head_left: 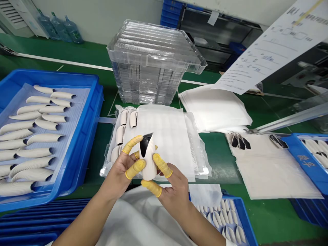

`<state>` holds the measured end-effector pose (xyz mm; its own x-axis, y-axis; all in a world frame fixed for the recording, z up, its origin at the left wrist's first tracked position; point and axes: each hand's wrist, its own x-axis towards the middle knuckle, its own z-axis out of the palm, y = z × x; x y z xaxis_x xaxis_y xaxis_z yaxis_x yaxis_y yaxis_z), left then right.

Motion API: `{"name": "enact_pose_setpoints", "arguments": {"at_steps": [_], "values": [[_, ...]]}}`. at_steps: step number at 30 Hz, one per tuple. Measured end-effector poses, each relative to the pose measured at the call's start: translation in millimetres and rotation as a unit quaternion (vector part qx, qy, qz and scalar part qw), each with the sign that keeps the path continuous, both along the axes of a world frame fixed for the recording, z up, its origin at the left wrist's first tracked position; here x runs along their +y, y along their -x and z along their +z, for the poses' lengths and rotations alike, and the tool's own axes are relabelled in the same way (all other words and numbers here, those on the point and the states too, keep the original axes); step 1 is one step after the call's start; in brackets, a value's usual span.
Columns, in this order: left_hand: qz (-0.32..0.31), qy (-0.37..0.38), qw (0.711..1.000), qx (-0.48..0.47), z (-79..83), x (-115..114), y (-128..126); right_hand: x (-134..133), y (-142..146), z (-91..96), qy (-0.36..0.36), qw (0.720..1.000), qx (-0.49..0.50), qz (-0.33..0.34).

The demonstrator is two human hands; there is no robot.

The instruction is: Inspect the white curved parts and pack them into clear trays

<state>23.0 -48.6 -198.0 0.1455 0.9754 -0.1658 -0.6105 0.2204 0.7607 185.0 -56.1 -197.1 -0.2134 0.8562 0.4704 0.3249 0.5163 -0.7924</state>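
In the head view, I hold a cream, ribbed, shell-shaped piece point(149, 168) with a dark hollow, roughly upright in front of me. My left hand point(125, 167) is closed on its left side, with yellow finger cots on the fingertips. My right hand point(171, 182), also in yellow finger cots, grips its lower right side between thumb and fingers; some fingers are hidden behind it. Just beyond lies a clear plastic tray point(103, 171) covered with white sheet point(164, 136). Several similar cream pieces point(120, 135) rest along that tray's left side.
To the left, a blue crate point(93, 102) holds rows of cream pieces. Stacked clear trays point(153, 65) stand behind, beside white sheets point(217, 107). A paper form point(271, 44) hangs at upper right. More blue crates point(247, 218) with pieces stand at lower right and far right.
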Motion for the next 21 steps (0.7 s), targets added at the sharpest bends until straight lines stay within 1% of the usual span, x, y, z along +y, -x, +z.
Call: {"name": "enact_pose_setpoints", "arguments": {"at_steps": [2,4,6,8,10,13,15,17,19,21], "values": [[-0.004,0.028,0.999,-0.033,-4.4,0,-1,-1,-1,0.3,0.001,1.0,0.002,0.012],[-0.014,0.039,0.996,-0.085,-10.9,0,-3,-3,-3,1.4,0.004,0.999,0.011,0.032],[-0.042,0.039,0.988,-0.141,-17.8,-1,-6,-6,-5,2.5,-0.004,0.999,0.013,0.05],[-0.085,0.033,0.979,-0.181,-22.9,0,-10,-9,-7,3.6,-0.023,0.998,0.0,0.063],[-0.121,0.025,0.972,-0.201,-24.9,0,-14,-12,-9,5.6,-0.047,0.996,-0.021,0.075],[-0.155,0.001,0.963,-0.222,-22.4,-1,-18,-15,-10,8.8,-0.072,0.994,-0.032,0.081],[-0.173,-0.011,0.959,-0.223,-19.4,-5,-18,-16,-12,7.3,-0.08,0.994,-0.019,0.074],[-0.193,-0.02,0.959,-0.208,-18.3,-11,-16,-17,-16,1.3,-0.096,0.992,-0.002,0.082],[-0.205,-0.022,0.965,-0.161,-20.5,-18,-12,-20,-22,-7.1,-0.102,0.989,0.02,0.1],[-0.201,-0.022,0.974,-0.104,-25.4,-22,-10,-25,-30,-13.8,-0.08,0.989,0.042,0.113]]}}
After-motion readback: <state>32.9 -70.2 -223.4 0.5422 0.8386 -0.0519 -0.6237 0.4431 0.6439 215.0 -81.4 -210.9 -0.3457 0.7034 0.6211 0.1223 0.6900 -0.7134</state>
